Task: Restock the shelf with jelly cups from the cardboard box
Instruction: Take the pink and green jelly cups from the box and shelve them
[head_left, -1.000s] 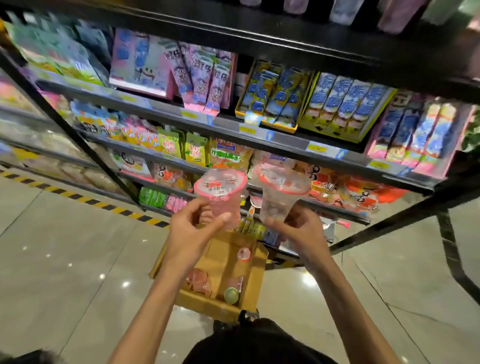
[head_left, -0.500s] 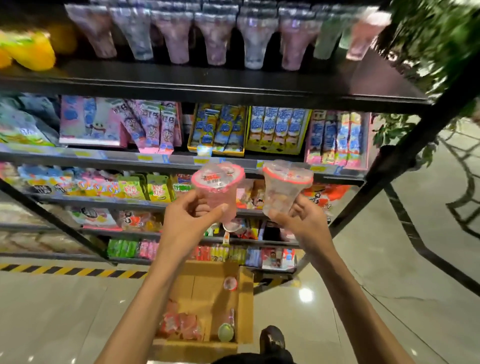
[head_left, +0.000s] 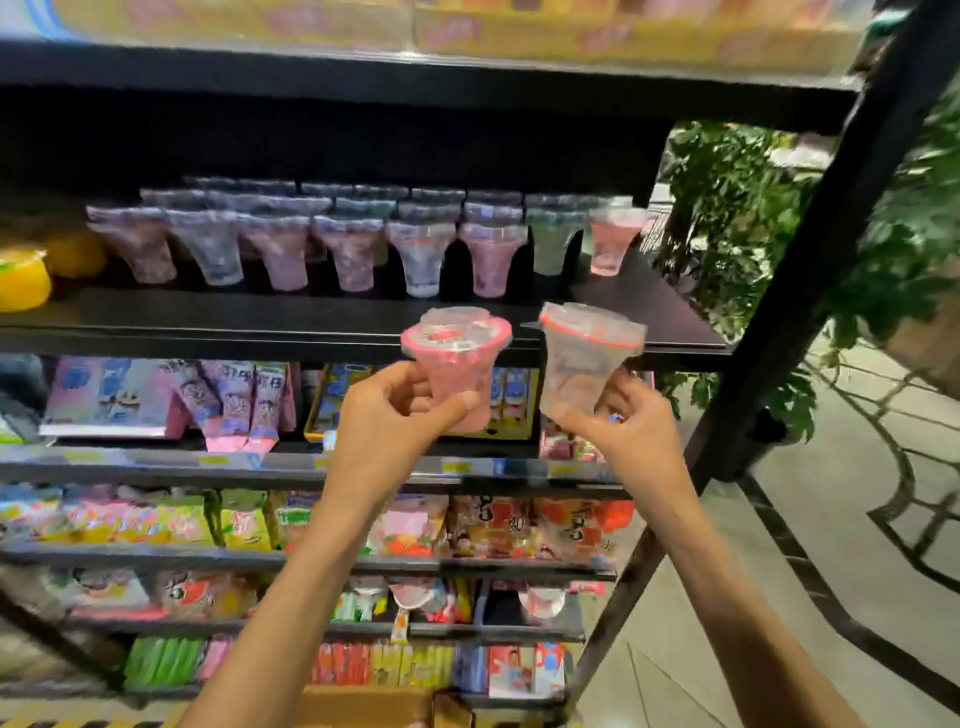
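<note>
Just below the front edge of the black metal shelf (head_left: 322, 322), two cups are being carried upward, so I judge the restocking is in its middle. On this shelf, rows of clear flared plastic jelly cups (head_left: 358, 244) are already standing, while a bare part is remaining at its right end. Far below the shelf, only the top edge of the brown cardboard box (head_left: 363, 706) is showing, so I cannot tell what is remaining inside. The left hand (head_left: 384, 421) is closing its thumb and fingers around the lower body of the pink flared plastic jelly cup (head_left: 457, 358). Right of it, the right hand (head_left: 623, 431) is pinching the base of the clear flared jelly cup with the red-rimmed lid (head_left: 582, 353), which is tilting slightly.
</note>
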